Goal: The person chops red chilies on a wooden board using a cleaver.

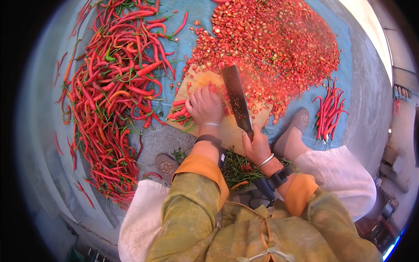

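My left hand (205, 105) presses down on a bunch of red chili peppers (179, 114) lying on a wooden cutting board (230, 132); its fingertips are partly hidden. In my right hand (253, 144) is the handle of a cleaver (236, 98), whose broad dark blade has bits of chili stuck to it. The blade is over the board, to the right of my left hand. Chopped red chili (271, 42) is heaped beyond the board and spills onto its far and right parts.
A long pile of whole red chilies (108, 88) lies at the left. A small bundle of chilies (329, 113) rests at the right on the blue sheet (343, 65). Green stems (240, 168) lie between my feet, below the board. My shoes stand either side.
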A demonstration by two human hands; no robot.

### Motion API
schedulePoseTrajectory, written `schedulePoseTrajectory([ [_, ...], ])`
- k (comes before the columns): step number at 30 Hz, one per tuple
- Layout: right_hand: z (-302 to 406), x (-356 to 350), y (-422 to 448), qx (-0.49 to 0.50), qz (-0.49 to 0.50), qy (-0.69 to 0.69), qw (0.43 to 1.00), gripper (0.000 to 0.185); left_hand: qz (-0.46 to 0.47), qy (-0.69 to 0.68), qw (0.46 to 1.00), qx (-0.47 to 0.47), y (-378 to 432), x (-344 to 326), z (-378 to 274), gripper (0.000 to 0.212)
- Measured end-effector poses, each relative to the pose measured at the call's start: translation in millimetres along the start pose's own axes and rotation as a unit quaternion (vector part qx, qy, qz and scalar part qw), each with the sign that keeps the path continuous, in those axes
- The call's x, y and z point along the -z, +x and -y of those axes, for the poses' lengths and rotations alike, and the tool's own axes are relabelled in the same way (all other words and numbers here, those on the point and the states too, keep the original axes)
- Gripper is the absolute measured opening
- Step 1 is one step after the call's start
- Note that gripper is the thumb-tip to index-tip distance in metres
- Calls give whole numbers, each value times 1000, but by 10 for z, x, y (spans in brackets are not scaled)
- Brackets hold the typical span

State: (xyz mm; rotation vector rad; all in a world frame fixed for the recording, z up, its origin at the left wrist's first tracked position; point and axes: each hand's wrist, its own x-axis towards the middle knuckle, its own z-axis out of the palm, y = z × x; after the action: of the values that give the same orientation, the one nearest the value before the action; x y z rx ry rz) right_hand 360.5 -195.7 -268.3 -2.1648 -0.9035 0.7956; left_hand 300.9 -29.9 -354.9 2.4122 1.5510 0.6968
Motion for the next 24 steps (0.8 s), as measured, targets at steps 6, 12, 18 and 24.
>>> schedulePoseTrajectory([
  [6,166,224,-223,2,44,-23,999,22,-5,-12,1000,-4,-2,15,21,26],
  [12,138,217,-239,-10,76,-31,997,24,-9,-3,1000,-7,5,12,-17,24],
  [18,171,69,-129,-31,91,-39,995,24,-19,-1,1000,-4,2,-8,21,22],
  [24,247,-129,61,-17,65,-105,992,24,-7,-7,1000,9,13,-12,22,20],
])
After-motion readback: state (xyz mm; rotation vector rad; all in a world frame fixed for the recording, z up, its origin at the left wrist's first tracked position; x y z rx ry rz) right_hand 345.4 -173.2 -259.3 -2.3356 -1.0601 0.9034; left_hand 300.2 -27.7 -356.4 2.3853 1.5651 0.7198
